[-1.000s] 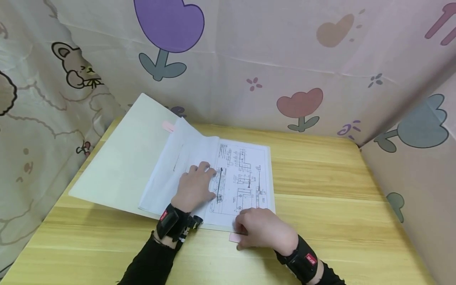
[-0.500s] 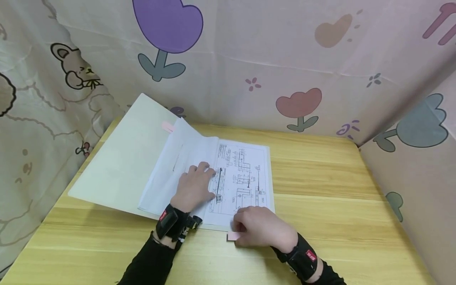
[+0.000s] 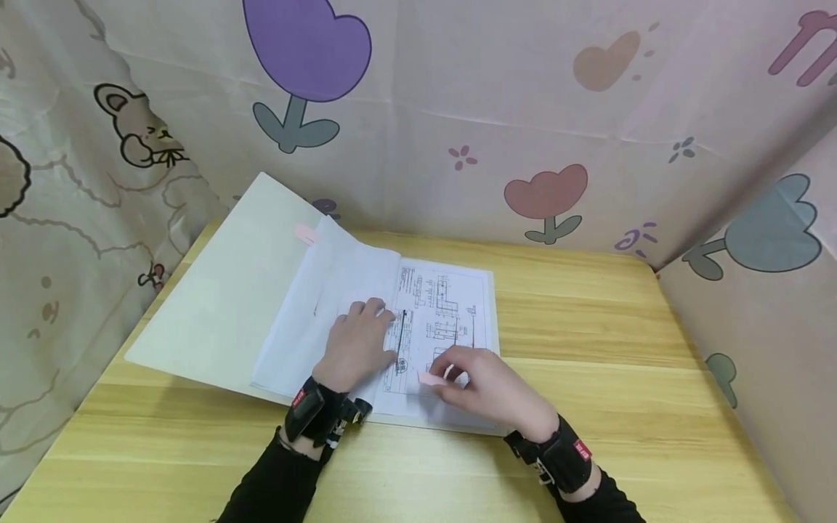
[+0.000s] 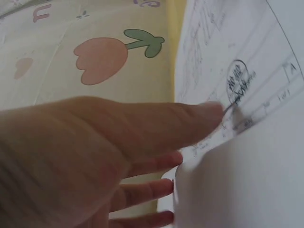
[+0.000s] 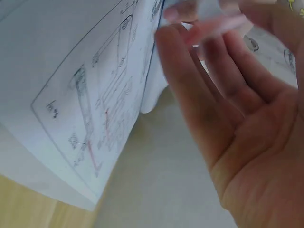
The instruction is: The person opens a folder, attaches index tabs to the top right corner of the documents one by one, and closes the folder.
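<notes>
A white folder [image 3: 209, 290] lies open with paper sheets inside. My left hand [image 3: 356, 345] rests with spread fingers near the inner fold, holding down the turned sheet [image 3: 297, 319]. In the left wrist view its thumb [image 4: 175, 121] lies over the printed page. My right hand [image 3: 487, 385] is above the lower part of the page with technical drawings [image 3: 451, 298]. Between thumb and fingers it pinches a small pink sticky note [image 3: 430, 378], which looks blurred in the right wrist view. Another pink sticky note [image 3: 305, 233] sticks out from the turned sheet's upper edge.
Everything lies on a light wooden table [image 3: 575, 312]. A patterned cloth [image 3: 418, 123] hangs behind the table and along both sides. The folder's left cover is tilted up off the tabletop.
My right hand has lifted the pink sticky note from the table at the folder's lower edge and moved it up over the page. My left hand has stayed in place.
</notes>
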### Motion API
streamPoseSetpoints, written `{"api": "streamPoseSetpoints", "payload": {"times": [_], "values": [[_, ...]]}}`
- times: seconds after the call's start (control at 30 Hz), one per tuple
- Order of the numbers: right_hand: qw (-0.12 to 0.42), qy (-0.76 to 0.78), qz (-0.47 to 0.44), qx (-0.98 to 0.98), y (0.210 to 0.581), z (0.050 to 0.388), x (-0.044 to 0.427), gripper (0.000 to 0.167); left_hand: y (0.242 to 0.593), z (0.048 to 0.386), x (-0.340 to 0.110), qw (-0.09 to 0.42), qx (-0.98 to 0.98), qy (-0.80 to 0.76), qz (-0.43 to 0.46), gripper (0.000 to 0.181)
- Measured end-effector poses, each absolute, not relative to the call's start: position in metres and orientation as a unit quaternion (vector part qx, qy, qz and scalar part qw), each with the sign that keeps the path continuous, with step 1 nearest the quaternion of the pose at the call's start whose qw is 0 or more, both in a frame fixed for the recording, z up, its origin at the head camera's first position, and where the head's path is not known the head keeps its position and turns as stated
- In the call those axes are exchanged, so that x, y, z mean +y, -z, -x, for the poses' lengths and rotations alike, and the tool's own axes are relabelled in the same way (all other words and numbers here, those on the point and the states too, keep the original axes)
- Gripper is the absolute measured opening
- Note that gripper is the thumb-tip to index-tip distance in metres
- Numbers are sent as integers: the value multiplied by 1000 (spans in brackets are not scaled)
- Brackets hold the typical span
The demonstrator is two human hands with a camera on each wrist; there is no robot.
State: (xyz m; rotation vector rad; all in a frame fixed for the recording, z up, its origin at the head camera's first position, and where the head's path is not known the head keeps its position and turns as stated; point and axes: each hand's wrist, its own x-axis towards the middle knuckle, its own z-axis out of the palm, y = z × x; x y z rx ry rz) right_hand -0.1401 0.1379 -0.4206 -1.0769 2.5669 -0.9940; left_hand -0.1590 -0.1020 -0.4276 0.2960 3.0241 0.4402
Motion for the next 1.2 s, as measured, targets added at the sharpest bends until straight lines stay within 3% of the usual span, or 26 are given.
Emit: {"api": "streamPoseSetpoints", "payload": {"times": [0.27,0.4,0.6,1.03,1.2], "values": [[6,428,272,862,429,152,141,18,424,161,-96,-13,967,-227,-119,44],[-30,470,227,852,432,153,140,20,420,160,-89,-14,927,-351,-134,34],[-85,507,229,827,437,153,137,14,417,160,-79,-9,843,-514,-155,26],[-57,567,238,787,441,149,129,15,419,159,-72,6,791,-591,-157,23],[-76,529,265,803,437,148,132,19,417,160,-74,18,771,-617,-155,22]]}}
